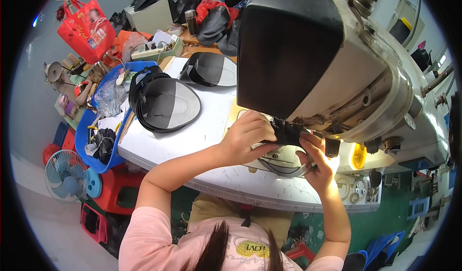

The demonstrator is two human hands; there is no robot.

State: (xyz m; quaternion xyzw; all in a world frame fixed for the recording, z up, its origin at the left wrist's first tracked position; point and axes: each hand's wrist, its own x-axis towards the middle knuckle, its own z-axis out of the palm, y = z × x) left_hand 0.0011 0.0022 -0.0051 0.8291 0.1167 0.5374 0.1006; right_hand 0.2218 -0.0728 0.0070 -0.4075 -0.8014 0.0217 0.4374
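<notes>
two bare hands grip a black piece (288,135) under the front of a large sewing machine (288,50), above the white table (199,138). its visible long axis runs roughly crosswise, from the left hand (250,135) to the right hand (318,160). a grey curved edge (284,170) shows just below it, bowing toward the person; whether the two are joined is hard to tell.

left of the hands lies a stack of visors (166,105), their rounded grey brims pointing to the right and their black bands looping round on the left. more visors (211,69) lie behind, near the stack, also with the brims to the right.

beside the table's left end, a blue tub (98,165) holds clear plastic, white scraps and a black bundle (103,143). a red bag (86,33) hangs above it. lower down, a small pink-red basket (102,228) has dark stuff inside, too shadowed to make out.

the left elbow is bent outward, its forearm slanting up to the right; the fingers are curled with the thumb stretched rightward. the right forearm rises steeply, its fingers pointing up and left against the piece, thumb lower down.
</notes>
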